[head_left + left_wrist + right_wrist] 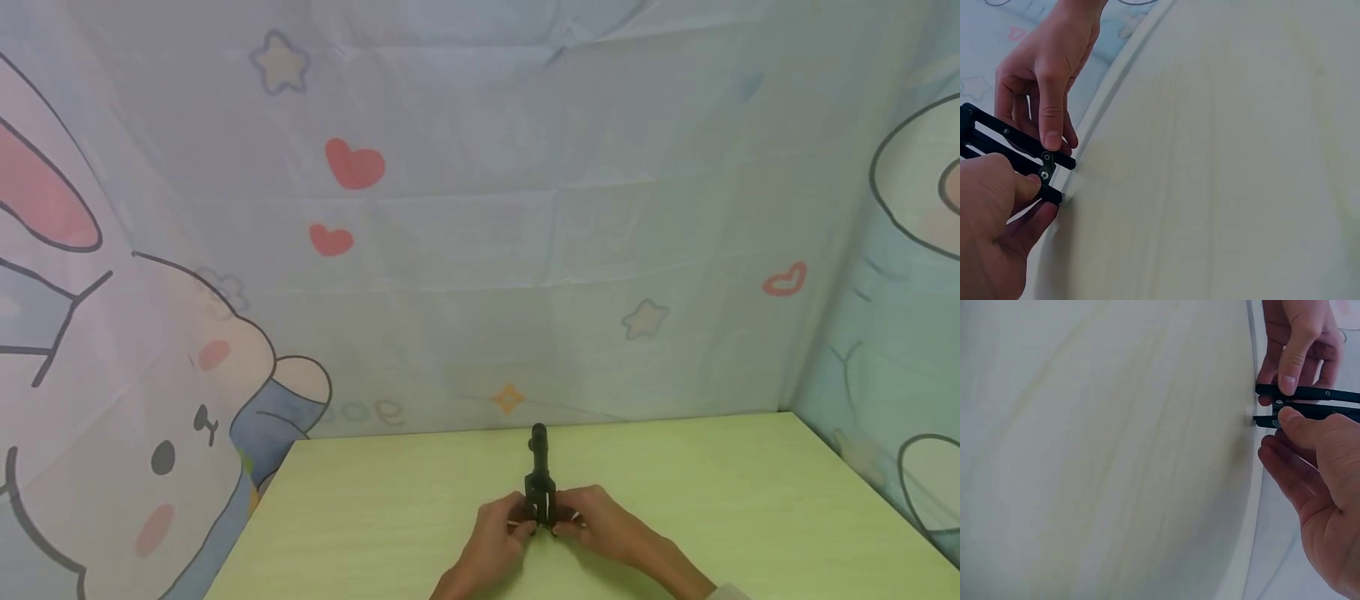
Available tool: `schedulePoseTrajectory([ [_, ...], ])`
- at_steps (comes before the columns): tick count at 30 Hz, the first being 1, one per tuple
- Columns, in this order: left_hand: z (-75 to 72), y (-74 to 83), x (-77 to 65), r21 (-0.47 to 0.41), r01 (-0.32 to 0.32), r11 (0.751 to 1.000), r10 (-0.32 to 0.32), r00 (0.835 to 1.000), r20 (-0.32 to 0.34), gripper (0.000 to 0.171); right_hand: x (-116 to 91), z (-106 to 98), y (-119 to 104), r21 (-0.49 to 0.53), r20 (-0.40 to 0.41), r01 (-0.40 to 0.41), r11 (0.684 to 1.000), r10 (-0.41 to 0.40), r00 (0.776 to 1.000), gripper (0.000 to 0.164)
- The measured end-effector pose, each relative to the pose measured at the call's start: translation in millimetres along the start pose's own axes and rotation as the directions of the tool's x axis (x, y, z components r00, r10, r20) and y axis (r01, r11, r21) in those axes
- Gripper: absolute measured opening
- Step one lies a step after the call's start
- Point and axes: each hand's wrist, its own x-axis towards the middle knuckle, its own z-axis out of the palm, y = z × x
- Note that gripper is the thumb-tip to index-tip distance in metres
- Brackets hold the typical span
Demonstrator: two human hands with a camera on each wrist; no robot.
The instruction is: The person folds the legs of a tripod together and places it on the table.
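Observation:
A black folding tripod points away from me over the table, its narrow round-tipped end farthest off and its legs toward me. My left hand pinches one leg end from the left, thumb on top. From the right, my right hand pinches another leg end between thumb and fingers. In the left wrist view, a small riveted brace links two slightly parted legs. The right wrist view shows both thumbs on the tripod legs; fingers hide part of them.
A pale yellow-green table lies under the hands. Behind it hangs a cloth backdrop printed with hearts and stars, with a large rabbit print on the left. More printed cloth hangs along the right side.

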Motion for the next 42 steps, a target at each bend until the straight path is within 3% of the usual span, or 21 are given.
schedulePoseTrajectory([
  [4,2.5,-0.9,-1.5,-0.014,0.005,1.000,-0.005,1.000,-0.021,0.013,-1.0,-6.3,0.1,-0.009,-0.033,0.023,1.000,-0.023,0.999,0.017],
  [9,2.6,2.2,-3.1,-0.040,0.008,0.999,-0.011,0.998,-0.055,0.017,0.9,-26.7,-9.2,-0.018,-0.062,-0.011,1.000,0.010,0.998,0.014],
  [15,2.8,2.7,-4.9,-0.049,0.012,0.999,-0.016,0.997,-0.077,0.018,8.3,-53.0,-30.1,-0.050,-0.179,-0.057,0.997,0.048,0.983,0.021],
  [22,5.0,1.3,-5.5,-0.059,0.010,0.998,-0.016,0.994,-0.107,0.022,25.4,-67.3,-58.3,-0.030,-0.285,-0.011,0.999,0.002,0.959,0.036],
  [27,6.9,1.3,-6.3,-0.060,0.002,0.998,-0.009,0.992,-0.126,0.023,41.3,-71.0,-77.4,-0.070,-0.275,0.056,0.996,-0.073,0.959,0.040],
  [31,8.8,1.9,-6.4,-0.075,-0.014,0.997,0.003,0.990,-0.140,0.023,52.2,-72.3,-88.8,-0.085,-0.240,0.080,0.993,-0.098,0.966,0.032],
  [35,10.2,1.9,-6.4,-0.078,-0.015,0.997,0.003,0.989,-0.148,0.024,57.8,-71.9,-95.0,-0.074,-0.206,0.063,0.995,-0.077,0.975,0.023],
  [42,12.3,2.9,-6.6,-0.057,-0.021,0.998,0.012,0.987,-0.159,0.024,57.8,-74.3,-96.2,-0.081,-0.171,-0.005,0.997,-0.009,0.985,0.022],
])
